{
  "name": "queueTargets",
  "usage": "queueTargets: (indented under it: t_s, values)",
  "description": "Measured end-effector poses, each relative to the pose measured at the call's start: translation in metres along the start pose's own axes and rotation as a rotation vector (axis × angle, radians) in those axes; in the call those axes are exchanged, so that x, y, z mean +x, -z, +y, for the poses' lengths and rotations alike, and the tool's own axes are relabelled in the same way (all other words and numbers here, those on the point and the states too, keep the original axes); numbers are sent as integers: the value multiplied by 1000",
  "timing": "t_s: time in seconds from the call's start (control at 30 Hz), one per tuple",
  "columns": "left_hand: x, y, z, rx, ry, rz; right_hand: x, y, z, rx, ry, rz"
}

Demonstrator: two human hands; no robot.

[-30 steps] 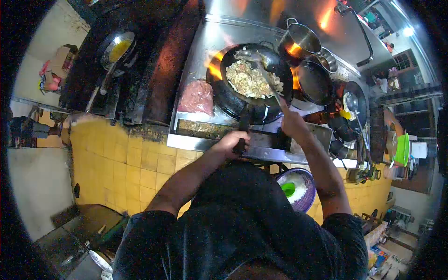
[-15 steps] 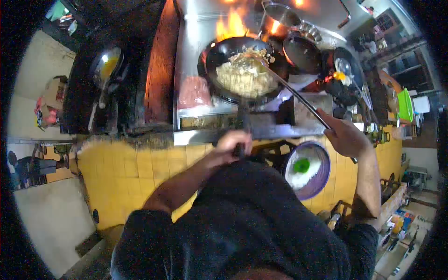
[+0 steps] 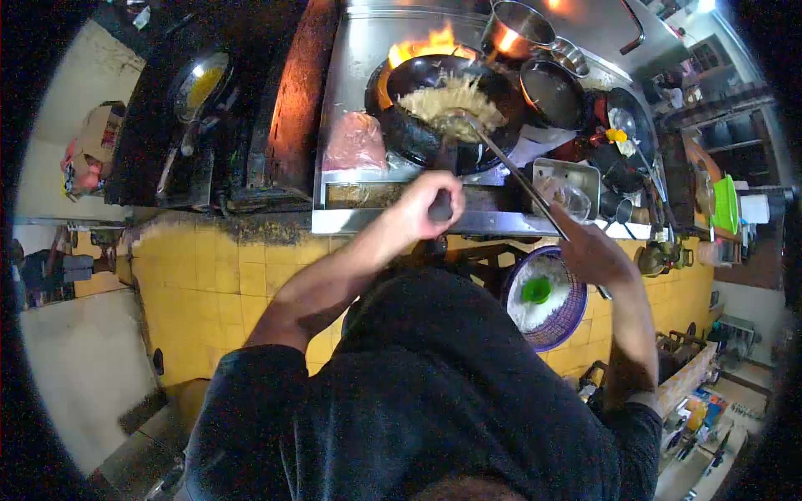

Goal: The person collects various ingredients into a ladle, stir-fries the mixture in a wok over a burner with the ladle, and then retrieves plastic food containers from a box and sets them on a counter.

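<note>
My left hand [image 3: 428, 202] is wrapped round the handle [image 3: 448, 155] of a black wok [image 3: 411, 140]. The wok tilts on a burner, with flames [image 3: 430, 43] rising behind its far rim. Inside it lies a mass of pale, stringy food [image 3: 468, 98], perhaps noodles. My right hand [image 3: 591, 253] grips a long-handled metal ladle [image 3: 516, 174], whose rounded head sits in the food. A pink plastic bag [image 3: 356, 142] lies on the stove just left of the wok.
A metal saucepan [image 3: 520, 33] and another dark pan [image 3: 551, 93] stand right of the wok. A metal tray [image 3: 576, 177] sits near the stove's front edge. Below it, a purple basket [image 3: 572, 321] holds white grains and a green bowl [image 3: 536, 290]. Another pan [image 3: 199, 88] is at left.
The wok has tipped, and its food has shifted toward the far side, with strands tossed up. My left hand has moved up and forward with the handle. The ladle head has moved nearer me.
</note>
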State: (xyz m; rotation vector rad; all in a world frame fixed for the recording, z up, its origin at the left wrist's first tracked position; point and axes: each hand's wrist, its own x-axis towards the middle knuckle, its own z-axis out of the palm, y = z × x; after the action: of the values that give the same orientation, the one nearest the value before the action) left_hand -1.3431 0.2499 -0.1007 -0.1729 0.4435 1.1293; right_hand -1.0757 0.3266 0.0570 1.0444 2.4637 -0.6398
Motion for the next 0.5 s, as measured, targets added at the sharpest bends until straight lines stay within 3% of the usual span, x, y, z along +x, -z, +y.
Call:
queueTargets:
  t_s: [0.03, 0.1, 0.17, 0.2, 0.23, 0.33, 0.37, 0.4, 0.43, 0.5]
  values:
    - [23, 4, 10, -138, 32, 79, 22, -25, 21, 23, 54, 90]
    - [11, 16, -6, 7, -73, -106, 79, -102, 102, -509, 443, 400]
    - [-12, 54, -34, 684, -174, 147, 78, -69, 44, -43, 28, 382]
    - [-25, 64, -51, 636, -179, 144, 80, -74, 71, 152, 106, 335]
    - [-30, 67, -56, 591, -190, 138, 73, -65, 78, 147, 119, 340]
    - [-7, 56, -25, 498, -145, 121, 37, -25, 73, 404, 60, 254]
    - [5, 59, -15, 449, -75, 146, 27, -4, 65, 711, -62, 131]
    - [18, 57, -12, 159, -78, 120, 24, 16, 58, 1008, -181, 12]
    - [34, 66, -7, 159, -90, 119, 31, 33, 54, 949, -153, -26]
    - [62, 87, -3, -50, -88, 9, 59, 37, 96, 1292, -167, -25]
